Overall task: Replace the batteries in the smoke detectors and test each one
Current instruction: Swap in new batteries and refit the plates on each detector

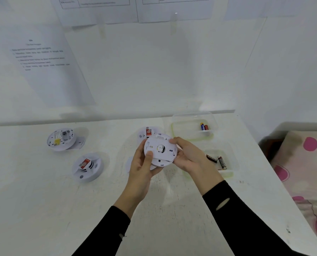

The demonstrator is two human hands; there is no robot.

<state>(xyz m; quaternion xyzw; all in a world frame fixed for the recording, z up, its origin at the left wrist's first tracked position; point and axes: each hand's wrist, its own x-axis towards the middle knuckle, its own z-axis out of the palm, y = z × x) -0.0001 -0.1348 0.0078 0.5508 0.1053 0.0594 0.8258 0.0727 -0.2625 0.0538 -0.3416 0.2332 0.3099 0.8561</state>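
Smooth white plastic detector – clear plastic tubs, matt scuffed tabletop.

— Can you read anything from where you stand?
— Nothing. The printed sheet at ten o'clock is blurred lines, the forms at twelve likewise. The red sticker on that smoke detector and the batteries at three: print too small.

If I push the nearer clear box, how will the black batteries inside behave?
The black batteries are loose cylinders, so they would probably roll. The clear box has a raised rim, which should keep them inside.
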